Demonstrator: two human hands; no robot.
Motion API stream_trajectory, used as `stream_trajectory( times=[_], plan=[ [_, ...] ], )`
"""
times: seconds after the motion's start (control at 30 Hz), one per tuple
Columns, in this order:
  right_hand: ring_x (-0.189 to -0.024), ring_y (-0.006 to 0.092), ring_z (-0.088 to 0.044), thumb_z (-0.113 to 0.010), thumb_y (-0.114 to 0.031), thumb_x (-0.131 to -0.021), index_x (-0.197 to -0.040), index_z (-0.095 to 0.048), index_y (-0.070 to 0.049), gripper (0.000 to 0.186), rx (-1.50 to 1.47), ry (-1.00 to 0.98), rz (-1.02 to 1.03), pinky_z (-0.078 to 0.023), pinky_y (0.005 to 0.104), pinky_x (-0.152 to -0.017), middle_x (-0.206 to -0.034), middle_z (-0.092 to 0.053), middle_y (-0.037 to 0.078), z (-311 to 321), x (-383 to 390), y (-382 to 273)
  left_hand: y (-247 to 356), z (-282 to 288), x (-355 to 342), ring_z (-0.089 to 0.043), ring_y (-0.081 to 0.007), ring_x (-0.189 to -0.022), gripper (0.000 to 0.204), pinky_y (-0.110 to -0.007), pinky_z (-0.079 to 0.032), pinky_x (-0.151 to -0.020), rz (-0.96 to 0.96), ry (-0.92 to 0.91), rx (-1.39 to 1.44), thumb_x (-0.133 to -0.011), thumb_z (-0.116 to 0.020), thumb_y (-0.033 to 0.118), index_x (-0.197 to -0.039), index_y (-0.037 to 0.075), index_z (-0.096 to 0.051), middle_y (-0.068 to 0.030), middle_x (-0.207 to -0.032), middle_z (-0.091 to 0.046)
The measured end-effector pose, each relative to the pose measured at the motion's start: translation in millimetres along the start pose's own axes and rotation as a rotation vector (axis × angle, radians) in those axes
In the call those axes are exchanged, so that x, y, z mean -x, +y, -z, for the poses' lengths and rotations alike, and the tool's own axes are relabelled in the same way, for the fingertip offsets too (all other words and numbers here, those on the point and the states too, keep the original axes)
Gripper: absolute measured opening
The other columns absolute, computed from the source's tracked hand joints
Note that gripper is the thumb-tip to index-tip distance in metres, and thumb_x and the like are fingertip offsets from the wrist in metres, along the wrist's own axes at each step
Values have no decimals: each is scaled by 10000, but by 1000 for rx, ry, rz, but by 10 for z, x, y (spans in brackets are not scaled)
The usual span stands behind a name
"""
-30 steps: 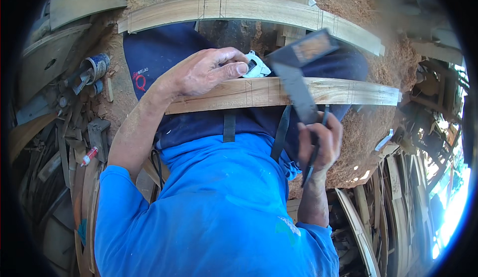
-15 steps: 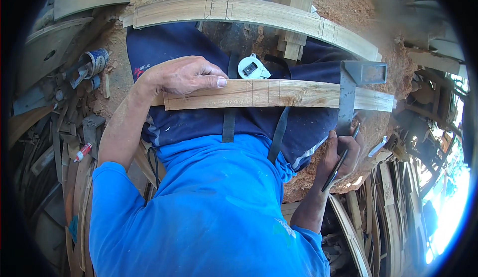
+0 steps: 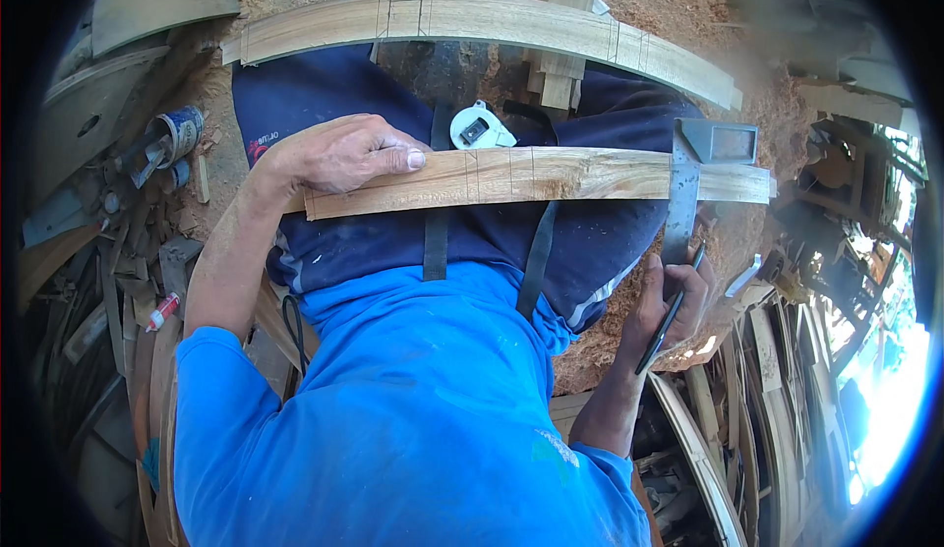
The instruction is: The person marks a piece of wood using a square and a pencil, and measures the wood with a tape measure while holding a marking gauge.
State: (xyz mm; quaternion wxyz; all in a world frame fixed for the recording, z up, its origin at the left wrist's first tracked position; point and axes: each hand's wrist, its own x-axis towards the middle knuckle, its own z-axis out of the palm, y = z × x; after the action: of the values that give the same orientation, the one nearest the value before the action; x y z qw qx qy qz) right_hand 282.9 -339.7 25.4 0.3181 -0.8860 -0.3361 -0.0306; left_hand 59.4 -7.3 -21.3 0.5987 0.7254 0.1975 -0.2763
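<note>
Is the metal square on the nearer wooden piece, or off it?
On: the square lies across the wooden piece near its right end, held by the right hand.

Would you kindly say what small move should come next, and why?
Probably snug the square against the far edge of the nearer board: its blade crosses near the right end, the right hand holds it along with a pencil, and the left hand rests on the board's left part.

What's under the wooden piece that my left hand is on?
Dark blue trousers and dark straps show on either side of the wooden piece; what lies directly beneath it is covered.
</note>
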Motion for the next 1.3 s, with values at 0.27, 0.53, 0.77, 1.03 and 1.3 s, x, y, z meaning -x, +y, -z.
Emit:
stream_trajectory(
  times=[0.27,0.53,0.77,1.03,1.3],
  plan=[
    [-996,304,-667,-854,28,-748,-907,-658,-56,266,-221,-243,234,-557,378,-784,-1168,-624,184,-315,153,-290,17,42,-48,-668,-226,-1038,643,-365,-544,-912,-26,153,245,-1058,-519,517,-1442,4,-573,-148,-1162,-712],
    [-842,320,-618,-828,-19,-717,-940,-681,-64,271,-337,-456,354,-500,414,-669,-1086,-607,196,-586,287,-516,82,-2,-109,-591,-97,-1008,540,-294,-494,-912,-133,170,452,-975,-736,371,-1321,-27,-622,-33,-1069,-668],
    [-870,338,-631,-837,-32,-723,-942,-679,-64,272,-304,-454,342,-517,423,-690,-1104,-612,208,-546,247,-520,112,0,-104,-580,-102,-922,571,-278,-483,-849,-71,172,339,-930,-778,386,-1304,-12,-612,-17,-946,-653],
    [-904,351,-674,-792,45,-786,-902,-644,-41,207,-104,-95,482,-562,432,-741,-1079,-632,193,-514,-896,-258,413,-471,138,-642,-402,-1105,883,-490,-527,-930,13,340,-544,-741,-876,369,-1464,68,-468,-173,-1209,-609],
    [-984,365,-676,-786,-48,-807,-940,-663,-80,184,-226,-230,828,-553,439,-797,-1124,-663,153,-1481,-2516,-359,216,73,468,-686,-342,-933,635,-462,-556,-797,-235,520,-701,-663,-863,271,-1210,54,-626,-116,-1033,-661]
  ],
)
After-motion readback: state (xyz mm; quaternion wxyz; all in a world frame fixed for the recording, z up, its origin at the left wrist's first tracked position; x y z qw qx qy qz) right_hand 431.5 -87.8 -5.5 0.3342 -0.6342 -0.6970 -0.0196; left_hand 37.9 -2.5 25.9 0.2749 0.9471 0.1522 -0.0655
